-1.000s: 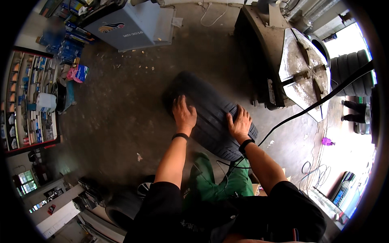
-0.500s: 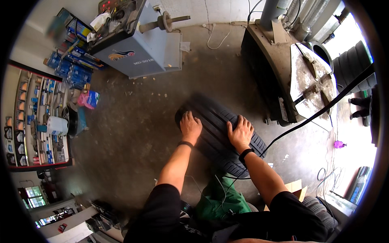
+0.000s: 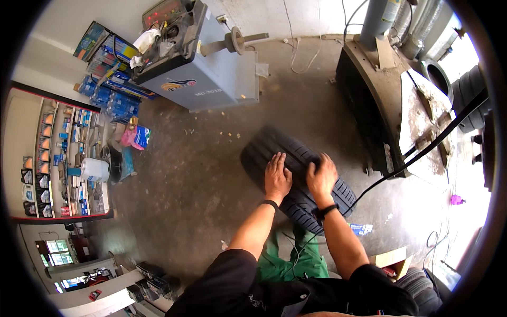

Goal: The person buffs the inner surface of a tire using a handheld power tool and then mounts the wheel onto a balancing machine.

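A black tyre (image 3: pixel 299 182) stands on its tread on the floor in front of me, its top turned up and its far end blurred. My left hand (image 3: pixel 278 178) lies on the tread left of its middle, fingers stretched forward. Beside it, my right hand (image 3: pixel 321 180) rests on the right part of the tread, fingers slightly bent and thumb apart. Neither hand wraps round the tyre. Below the near end show my green trousers (image 3: pixel 269 261), with a thin dark cable in front of them.
A grey wheel-balancing machine (image 3: pixel 211 79) with a protruding shaft stands at the far left. On the right is a tyre-changing machine (image 3: pixel 364 105); a black hose (image 3: pixel 391 174) crosses before it. Shelves of goods (image 3: pixel 79 158) line the left. An open cardboard box (image 3: pixel 388 259) lies near right.
My left hand has shifted rightward across the tread, bringing both hands closer together. The tyre's tread is blurred in both frames. The whole view has swung, so the surroundings sit further right.
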The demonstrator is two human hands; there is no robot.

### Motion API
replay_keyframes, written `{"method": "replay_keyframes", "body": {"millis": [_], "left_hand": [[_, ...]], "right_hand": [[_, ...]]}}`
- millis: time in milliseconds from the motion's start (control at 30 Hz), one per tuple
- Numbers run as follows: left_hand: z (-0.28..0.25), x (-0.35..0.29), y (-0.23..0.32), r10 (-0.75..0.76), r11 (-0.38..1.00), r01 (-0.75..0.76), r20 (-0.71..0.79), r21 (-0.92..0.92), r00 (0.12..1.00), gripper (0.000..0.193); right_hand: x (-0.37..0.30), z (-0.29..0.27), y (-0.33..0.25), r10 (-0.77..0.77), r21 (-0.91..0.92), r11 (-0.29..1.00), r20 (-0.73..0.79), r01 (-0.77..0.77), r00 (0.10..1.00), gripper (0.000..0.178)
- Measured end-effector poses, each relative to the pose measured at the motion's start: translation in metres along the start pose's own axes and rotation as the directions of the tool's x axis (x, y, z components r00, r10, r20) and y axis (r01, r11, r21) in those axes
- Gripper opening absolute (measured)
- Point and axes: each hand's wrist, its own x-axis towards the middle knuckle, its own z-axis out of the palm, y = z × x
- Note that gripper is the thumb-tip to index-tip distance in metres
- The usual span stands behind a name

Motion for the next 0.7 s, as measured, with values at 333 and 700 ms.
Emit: {"method": "replay_keyframes", "body": {"millis": [333,700], "left_hand": [[-0.010,0.077,-0.115,-0.016,0.993,0.014,-0.016,-0.117,1.000,0.044],[-0.054,0.095,-0.198,0.000,0.999,0.009,0.177,-0.051,0.984,0.054]], "right_hand": [[-0.033,0.023,0.050,0.252,-0.164,0.956,0.025,-0.245,0.967,0.059],[0.015,0.095,-0.107,0.265,-0.331,0.908,-0.019,-0.256,0.964,0.057]]}}
